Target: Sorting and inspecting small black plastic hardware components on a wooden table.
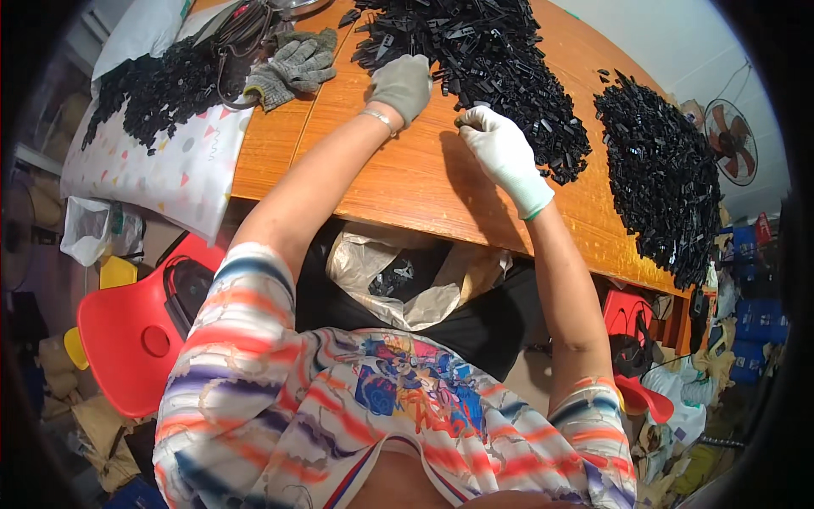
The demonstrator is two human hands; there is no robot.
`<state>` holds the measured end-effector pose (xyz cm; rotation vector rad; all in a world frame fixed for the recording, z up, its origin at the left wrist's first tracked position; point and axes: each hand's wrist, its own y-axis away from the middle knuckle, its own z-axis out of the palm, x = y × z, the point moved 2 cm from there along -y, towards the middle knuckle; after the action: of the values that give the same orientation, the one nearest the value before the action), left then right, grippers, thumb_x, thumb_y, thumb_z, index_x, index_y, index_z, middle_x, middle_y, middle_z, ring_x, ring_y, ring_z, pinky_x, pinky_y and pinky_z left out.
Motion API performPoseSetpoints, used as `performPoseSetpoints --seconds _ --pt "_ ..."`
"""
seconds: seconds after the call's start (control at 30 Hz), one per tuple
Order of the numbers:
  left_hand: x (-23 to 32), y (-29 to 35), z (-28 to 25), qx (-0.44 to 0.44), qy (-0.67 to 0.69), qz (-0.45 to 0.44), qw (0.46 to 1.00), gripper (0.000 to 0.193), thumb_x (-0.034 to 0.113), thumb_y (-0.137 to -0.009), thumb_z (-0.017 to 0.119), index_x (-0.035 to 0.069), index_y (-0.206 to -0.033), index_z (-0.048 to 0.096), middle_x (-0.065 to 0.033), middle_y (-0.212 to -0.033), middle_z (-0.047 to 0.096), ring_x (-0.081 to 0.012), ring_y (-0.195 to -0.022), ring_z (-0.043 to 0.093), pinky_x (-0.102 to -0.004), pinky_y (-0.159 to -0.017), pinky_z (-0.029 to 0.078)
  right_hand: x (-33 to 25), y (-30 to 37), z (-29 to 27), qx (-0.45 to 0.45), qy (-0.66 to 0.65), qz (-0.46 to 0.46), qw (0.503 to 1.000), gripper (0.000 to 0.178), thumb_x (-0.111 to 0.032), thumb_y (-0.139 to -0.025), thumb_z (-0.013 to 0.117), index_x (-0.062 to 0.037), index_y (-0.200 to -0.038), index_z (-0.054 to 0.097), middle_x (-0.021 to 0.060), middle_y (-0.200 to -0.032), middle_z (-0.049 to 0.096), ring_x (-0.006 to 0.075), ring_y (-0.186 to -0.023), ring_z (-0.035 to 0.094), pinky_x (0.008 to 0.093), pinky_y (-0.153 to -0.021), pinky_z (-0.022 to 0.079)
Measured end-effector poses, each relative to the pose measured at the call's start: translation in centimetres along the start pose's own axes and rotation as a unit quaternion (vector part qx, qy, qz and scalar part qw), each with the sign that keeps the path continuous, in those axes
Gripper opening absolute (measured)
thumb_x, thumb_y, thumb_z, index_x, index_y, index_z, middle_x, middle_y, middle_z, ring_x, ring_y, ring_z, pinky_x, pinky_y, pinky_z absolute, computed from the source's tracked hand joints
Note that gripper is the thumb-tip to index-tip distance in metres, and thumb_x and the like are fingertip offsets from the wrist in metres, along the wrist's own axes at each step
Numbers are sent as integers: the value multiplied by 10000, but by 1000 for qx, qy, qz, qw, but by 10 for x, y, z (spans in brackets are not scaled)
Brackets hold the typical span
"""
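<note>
A large heap of small black plastic pieces (pixel 509 85) lies on the wooden table in front of me. My left hand (pixel 401 89), in a grey glove, rests at the heap's near left edge with its fingers curled under; what they hold, if anything, is hidden. My right hand (pixel 502 151) wears a white glove and hovers just in front of the heap. Its thumb and fingers are pinched together, with a dark spot at the tips too small to name. On my lap, below the table edge, an open pale bag (pixel 415 312) has some black pieces inside.
A second black heap (pixel 661 170) covers the table's right end. At left, more black pieces (pixel 161 93) lie on a patterned white cover (pixel 191 174), beside loose grey gloves (pixel 292 69) and a dark bag (pixel 242 38). A red chair (pixel 127 339) stands left, a fan (pixel 731 142) far right.
</note>
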<state>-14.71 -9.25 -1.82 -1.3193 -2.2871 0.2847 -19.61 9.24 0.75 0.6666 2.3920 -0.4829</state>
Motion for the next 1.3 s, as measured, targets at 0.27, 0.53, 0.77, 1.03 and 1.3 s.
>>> performPoseSetpoints --seconds 0.27,0.53,0.77,1.03,1.3 --pt "3 83 -33 -123 608 -203 757 391 101 -916 581 6 -1274 457 -72 -885 627 -105 -705 616 -191 -565 471 -11 15 8 70 -253 77 962 180 -162 -933 607 -34 -1016 702 -1 -768 646 20 -618 524 179 -554 414" --pt "30 135 -41 -129 816 -149 544 207 158 -970 518 31 -1131 546 -25 -924 590 -95 -754 572 -213 -625 458 -73 40 19 72 -353 92 928 186 -184 -915 629 -3 -945 662 -1 -760 634 54 -701 548 220 -609 448" --pt "22 139 -50 -77 820 -234 517 179 234 -997 482 69 -1042 533 -23 -844 580 -76 -668 527 -172 -551 424 -70 34 15 67 -331 74 939 206 -93 -915 607 -8 -1097 651 30 -824 665 49 -647 570 193 -586 451" --pt "31 140 -61 -75 761 -194 614 161 200 -1003 460 52 -1042 510 -1 -757 537 -31 -576 458 -155 -486 360 -83 37 14 99 -356 74 926 229 -118 -927 593 9 -1113 635 57 -857 673 56 -598 566 199 -549 436" --pt "39 143 -74 -69 720 -207 659 163 198 -1002 457 47 -1043 507 5 -722 550 -26 -508 433 -162 -446 339 -87 39 15 101 -355 83 926 220 -104 -929 584 21 -1104 631 61 -851 663 62 -594 563 201 -548 442"
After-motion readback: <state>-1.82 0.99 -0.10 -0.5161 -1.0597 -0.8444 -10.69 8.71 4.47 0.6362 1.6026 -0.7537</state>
